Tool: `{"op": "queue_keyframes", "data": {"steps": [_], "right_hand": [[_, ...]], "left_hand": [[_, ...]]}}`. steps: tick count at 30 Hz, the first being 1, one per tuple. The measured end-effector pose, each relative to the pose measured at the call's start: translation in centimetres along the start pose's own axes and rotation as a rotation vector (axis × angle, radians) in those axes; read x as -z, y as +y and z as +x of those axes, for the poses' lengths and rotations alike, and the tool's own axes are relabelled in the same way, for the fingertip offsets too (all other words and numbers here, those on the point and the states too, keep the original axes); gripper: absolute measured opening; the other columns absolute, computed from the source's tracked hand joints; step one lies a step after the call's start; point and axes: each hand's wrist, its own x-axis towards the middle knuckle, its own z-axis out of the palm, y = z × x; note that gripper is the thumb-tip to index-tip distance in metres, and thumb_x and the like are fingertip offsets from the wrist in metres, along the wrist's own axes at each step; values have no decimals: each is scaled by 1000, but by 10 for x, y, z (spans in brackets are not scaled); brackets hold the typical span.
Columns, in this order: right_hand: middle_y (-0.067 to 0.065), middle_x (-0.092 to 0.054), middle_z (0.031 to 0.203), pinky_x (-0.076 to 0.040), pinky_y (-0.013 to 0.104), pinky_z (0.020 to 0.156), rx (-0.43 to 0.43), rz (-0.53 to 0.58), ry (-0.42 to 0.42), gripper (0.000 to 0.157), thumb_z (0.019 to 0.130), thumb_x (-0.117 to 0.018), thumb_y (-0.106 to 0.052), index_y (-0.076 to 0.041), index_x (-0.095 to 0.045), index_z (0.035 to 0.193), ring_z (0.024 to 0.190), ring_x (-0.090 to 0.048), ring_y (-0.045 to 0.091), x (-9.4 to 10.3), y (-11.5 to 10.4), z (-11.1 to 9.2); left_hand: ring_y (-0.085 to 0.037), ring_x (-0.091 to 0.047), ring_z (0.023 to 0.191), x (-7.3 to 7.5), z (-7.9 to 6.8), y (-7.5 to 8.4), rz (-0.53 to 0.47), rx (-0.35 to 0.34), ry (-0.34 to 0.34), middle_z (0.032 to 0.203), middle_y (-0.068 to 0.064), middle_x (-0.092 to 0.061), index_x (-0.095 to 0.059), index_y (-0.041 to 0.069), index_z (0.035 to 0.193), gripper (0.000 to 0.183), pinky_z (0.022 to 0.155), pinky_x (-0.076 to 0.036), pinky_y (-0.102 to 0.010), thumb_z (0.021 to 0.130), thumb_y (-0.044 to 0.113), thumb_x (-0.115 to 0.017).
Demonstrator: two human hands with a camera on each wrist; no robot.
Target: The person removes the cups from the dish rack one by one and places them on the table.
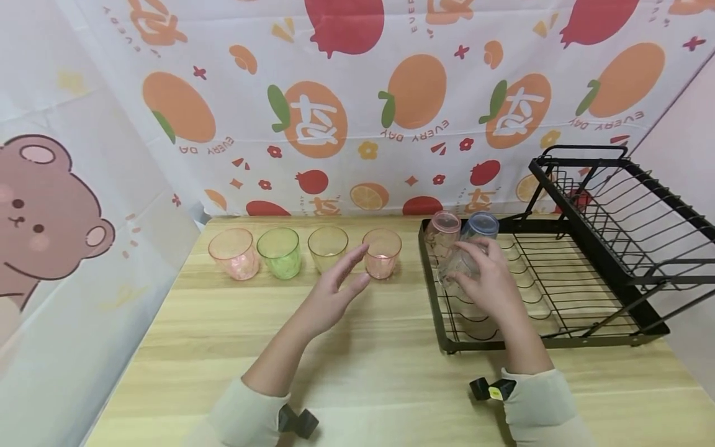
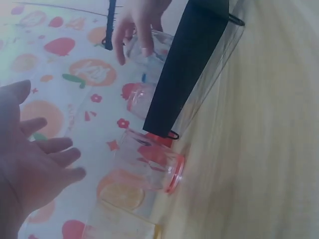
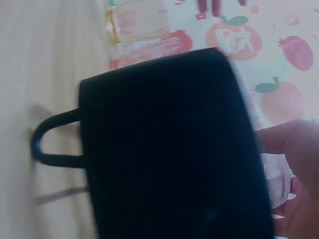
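Note:
My right hand (image 1: 494, 282) grips a clear glass (image 1: 457, 266) over the left part of the black dish rack (image 1: 436, 298), thumb and fingers curled about it. The right wrist view shows only part of this glass (image 3: 280, 181), behind the rack's dark side wall. Directly behind it, a pink glass (image 1: 444, 225) and a blue glass (image 1: 482, 225) stand upside down in the rack. With fingers extended and nothing held, my left hand (image 1: 329, 299) hovers over the table in front of a yellow glass (image 1: 328, 245) and a pink-orange glass (image 1: 382, 254).
Further left in the same row stand a green glass (image 1: 281, 254) and a pink glass (image 1: 234, 256), both upright. An upper wire tier (image 1: 659, 217) rises over the rack's right side. Patterned cloth (image 1: 363, 143) hangs behind the wooden table (image 1: 380, 379).

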Motion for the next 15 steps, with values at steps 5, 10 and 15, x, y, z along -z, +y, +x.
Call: {"op": "queue_keyframes", "data": {"steps": [5,10,15], "right_hand": [[21,-42,126,-48,59,84,13,61,131,54,76,-86,-18,-13,-65,125,114,-46,39,12,-8,-1],[15,-41,122,-46,46,78,-42,165,181,53,75,-87,-24,-12,-64,121,108,-48,30,21,-17,-5],[7,-51,117,-57,28,71,-84,360,93,53,76,-86,-21,-8,-58,119,100,-56,19,25,-27,-8]], "left_hand": [[-30,-36,143,0,-14,-2,-149,-21,-48,155,-9,-40,-36,13,152,54,113,-35,-50,102,17,-54],[-29,-39,142,-5,-23,-7,-136,-40,-66,156,-7,-39,-36,10,152,56,110,-40,-49,100,13,-56],[-27,-41,141,-12,-28,-8,-124,-52,-75,157,-3,-37,-34,16,153,62,107,-45,-43,97,16,-61]]}}
